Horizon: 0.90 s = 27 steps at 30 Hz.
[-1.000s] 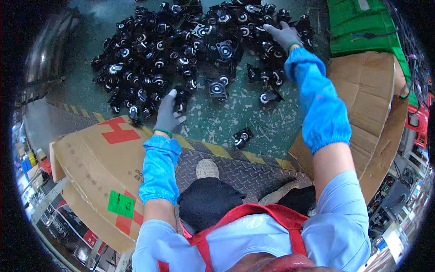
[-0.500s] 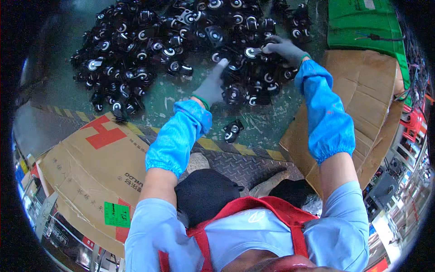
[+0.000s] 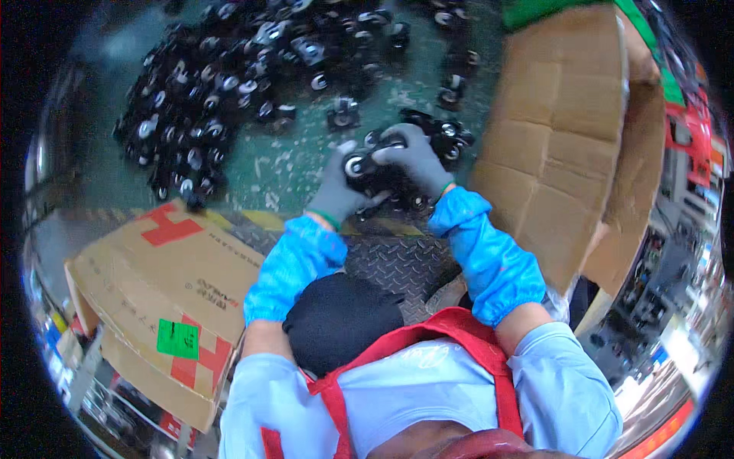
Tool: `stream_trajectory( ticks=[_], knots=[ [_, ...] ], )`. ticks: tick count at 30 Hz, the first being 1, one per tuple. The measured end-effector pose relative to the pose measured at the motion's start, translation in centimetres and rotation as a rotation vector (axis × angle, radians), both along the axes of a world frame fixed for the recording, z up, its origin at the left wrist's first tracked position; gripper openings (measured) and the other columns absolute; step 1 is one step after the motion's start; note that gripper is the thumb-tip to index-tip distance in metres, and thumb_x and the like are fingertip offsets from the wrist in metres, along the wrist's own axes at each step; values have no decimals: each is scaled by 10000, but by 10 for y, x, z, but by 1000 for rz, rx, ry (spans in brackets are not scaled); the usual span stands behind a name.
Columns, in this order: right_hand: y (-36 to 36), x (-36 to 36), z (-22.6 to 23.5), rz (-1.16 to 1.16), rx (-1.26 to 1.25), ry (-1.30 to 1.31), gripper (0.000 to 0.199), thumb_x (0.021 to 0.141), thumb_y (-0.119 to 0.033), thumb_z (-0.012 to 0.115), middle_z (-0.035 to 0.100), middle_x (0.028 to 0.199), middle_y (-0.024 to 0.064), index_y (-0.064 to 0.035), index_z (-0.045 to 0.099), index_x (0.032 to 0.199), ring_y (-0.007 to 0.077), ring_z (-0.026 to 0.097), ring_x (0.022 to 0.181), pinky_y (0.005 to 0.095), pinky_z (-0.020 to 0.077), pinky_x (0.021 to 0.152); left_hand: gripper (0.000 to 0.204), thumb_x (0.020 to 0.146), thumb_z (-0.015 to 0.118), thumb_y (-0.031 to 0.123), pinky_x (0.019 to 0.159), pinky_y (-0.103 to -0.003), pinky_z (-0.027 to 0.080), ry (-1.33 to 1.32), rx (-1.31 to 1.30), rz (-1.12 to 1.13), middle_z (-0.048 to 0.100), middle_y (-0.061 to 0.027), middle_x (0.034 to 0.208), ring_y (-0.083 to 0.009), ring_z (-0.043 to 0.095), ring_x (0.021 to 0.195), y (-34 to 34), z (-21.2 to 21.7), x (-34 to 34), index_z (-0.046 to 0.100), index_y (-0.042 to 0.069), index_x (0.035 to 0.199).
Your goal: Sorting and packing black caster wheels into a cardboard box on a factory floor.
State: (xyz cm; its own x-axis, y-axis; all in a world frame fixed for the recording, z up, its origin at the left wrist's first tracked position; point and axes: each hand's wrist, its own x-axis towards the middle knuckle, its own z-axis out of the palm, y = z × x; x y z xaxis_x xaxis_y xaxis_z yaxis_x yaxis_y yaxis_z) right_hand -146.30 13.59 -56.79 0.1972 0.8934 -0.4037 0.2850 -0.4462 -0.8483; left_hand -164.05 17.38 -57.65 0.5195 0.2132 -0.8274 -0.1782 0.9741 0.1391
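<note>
At the bottom of the frame the person wore a red apron [image 3: 451,329] over a pale blue shirt, with a dark knee [image 3: 340,321] drawn up at centre; blue sleeve covers ran from both elbows up toward the middle of the picture. At lower left a flattened cardboard box [image 3: 153,283] with red marks and a green label lay on the floor; under the knee there was a patch of dark tread plate [image 3: 394,264], edged by a yellow stripe. Just above centre the two grey-gloved hands met; the left hand [image 3: 336,187] was curled about the near side of a small black caster wheel [image 3: 363,164] with a pale hub, and the right hand [image 3: 417,161] closed over it from above, so both gripped the one piece together. A few loose casters [image 3: 447,138] lay just beside the right hand on the green floor [image 3: 287,164]. To the right a large open cardboard carton [image 3: 558,145] stood tilted, its flap reaching toward the upper edge. Farthest off, across the upper left and top of the frame, a broad heap of black casters [image 3: 222,84] was spread on the floor, well apart from the hands.
</note>
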Motion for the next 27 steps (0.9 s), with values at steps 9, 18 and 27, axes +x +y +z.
stream_trajectory(
  ticks=[9, 18, 27],
  knots=[
    [-42, 51, 289, -433, 586, -185, 405, 726, -207, 794, 639, 920, 69, -50, 636, 1064, 139, 625, 840, 304, 529, 759, 415, 938, 552, 414, 857, -429, 576, -595, 405, -94, 631, -104, 1123, -239, 651, 1056, 34, 243, 102, 588, 94, 1200],
    [-90, 105, 335, -690, 619, -1013, 260, 904, -117, 657, 653, 1057, 70, -43, 655, 1153, 124, 624, 914, 286, 523, 809, 574, 953, 563, 516, 880, -395, 513, -525, 1005, -442, 612, -91, 1189, -218, 613, 1031, 44, 304, 213, 513, 67, 1306],
    [-10, 9, 83, -324, -280, -702, 855, 714, -551, 736, 299, 1501, 231, -205, 438, 1436, 464, 311, 1365, 559, 346, 1087, 710, 846, 642, 553, 889, -496, 447, 498, 489, -597, 529, -175, 1258, -337, 494, 1155, -45, -9, -77, 519, 53, 1335]
  ],
)
